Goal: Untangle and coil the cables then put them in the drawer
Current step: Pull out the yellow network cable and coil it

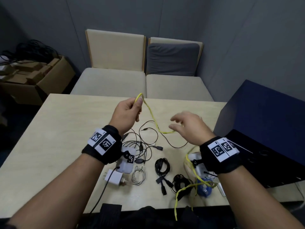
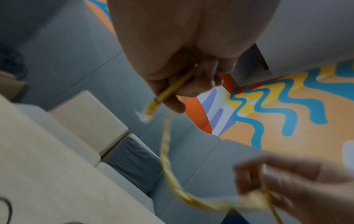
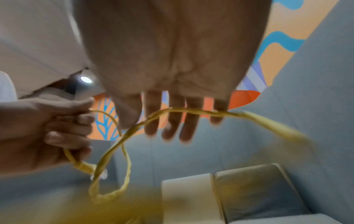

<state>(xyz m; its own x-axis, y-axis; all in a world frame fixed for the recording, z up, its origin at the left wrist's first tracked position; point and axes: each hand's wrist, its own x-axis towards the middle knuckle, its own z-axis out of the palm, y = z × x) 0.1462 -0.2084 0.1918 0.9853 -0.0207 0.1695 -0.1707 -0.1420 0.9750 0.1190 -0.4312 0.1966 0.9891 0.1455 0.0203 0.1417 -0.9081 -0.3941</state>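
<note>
Twisted yellow cable (image 1: 152,116) sags between both hands.

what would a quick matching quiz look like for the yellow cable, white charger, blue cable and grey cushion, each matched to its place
Things:
1. yellow cable
2. white charger
3. blue cable
4. grey cushion

Places:
A. on the right chair's backrest
B. on the table, below the left wrist
C. held up by the left hand
D. near the table's right front edge

Pairs: 1-C, 2-B, 3-D, 4-A
</note>
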